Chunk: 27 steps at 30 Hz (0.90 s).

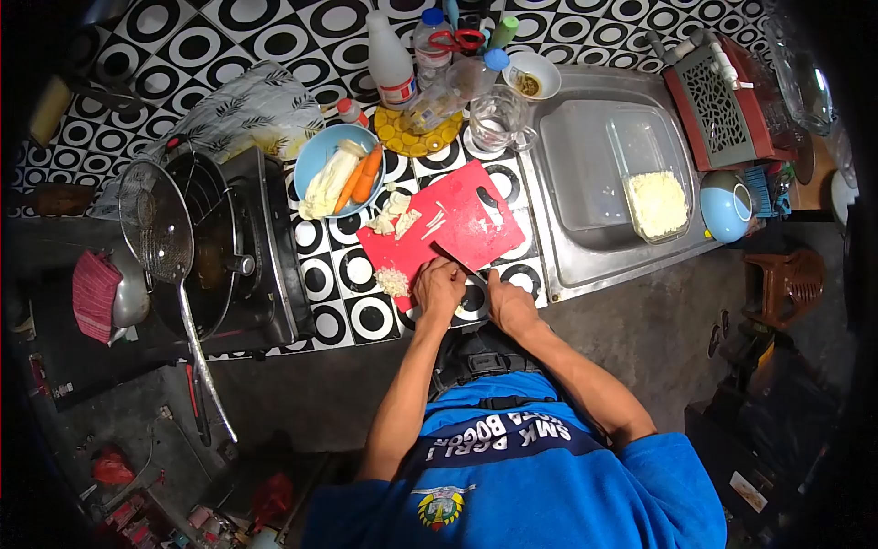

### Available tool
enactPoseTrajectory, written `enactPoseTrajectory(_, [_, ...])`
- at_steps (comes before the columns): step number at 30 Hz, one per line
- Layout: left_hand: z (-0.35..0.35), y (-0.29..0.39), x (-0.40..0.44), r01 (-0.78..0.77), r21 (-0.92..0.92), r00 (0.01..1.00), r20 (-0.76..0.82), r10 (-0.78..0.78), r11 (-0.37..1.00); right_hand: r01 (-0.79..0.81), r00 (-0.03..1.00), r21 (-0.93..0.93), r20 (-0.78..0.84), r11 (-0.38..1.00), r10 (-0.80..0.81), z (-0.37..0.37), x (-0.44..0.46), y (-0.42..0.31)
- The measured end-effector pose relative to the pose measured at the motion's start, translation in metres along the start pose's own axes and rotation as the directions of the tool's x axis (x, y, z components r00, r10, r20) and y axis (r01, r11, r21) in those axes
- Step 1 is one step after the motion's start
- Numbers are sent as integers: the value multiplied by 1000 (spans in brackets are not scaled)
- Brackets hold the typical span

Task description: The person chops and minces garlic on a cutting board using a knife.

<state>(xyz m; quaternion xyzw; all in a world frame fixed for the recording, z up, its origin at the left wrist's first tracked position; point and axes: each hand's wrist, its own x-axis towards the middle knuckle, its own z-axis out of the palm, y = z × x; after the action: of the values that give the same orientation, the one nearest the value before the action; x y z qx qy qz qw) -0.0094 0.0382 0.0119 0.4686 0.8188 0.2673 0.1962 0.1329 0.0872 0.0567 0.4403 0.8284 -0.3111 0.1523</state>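
Observation:
A red cutting board [474, 215] lies on the tiled counter in front of me. In my right hand [510, 304] is a knife [460, 262], its blade slanting left across the board's near edge. My left hand [439, 289] rests on the board beside the blade, fingers curled down; what they press on is hidden. Finely chopped pale bits [393, 282] lie left of that hand. Farther up the board are larger pale vegetable pieces [393, 216] and a few thin strips [435, 222].
A blue bowl [309, 157] with carrots [368, 174] and a pale leafy vegetable stands behind the board. At left is a stove with a wok and a strainer [165, 238]. Bottles [391, 64] stand at the back. The sink [585, 261] at right holds a container of shredded food [657, 203].

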Motion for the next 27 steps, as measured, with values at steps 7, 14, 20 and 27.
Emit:
enactPoseTrajectory(7, [-1,-2,-9,20,-59,1000,4,-20,998,0,994,-26,113,1000,3,-39,3,-8])
enactPoseTrajectory(14, [-2,-1,-6,45,-10,999,10,-45,999,-46,993,-10,112,999,47,-13,4,-6])
enactPoseTrajectory(20, [-3,-3,-4,51,-55,999,1,-51,997,-40,992,-35,120,999,44,-32,0,-11])
enactPoseTrajectory(27, [-3,-6,-3,74,-45,997,35,-73,996,-19,996,9,88,1000,18,-7,12,-9])
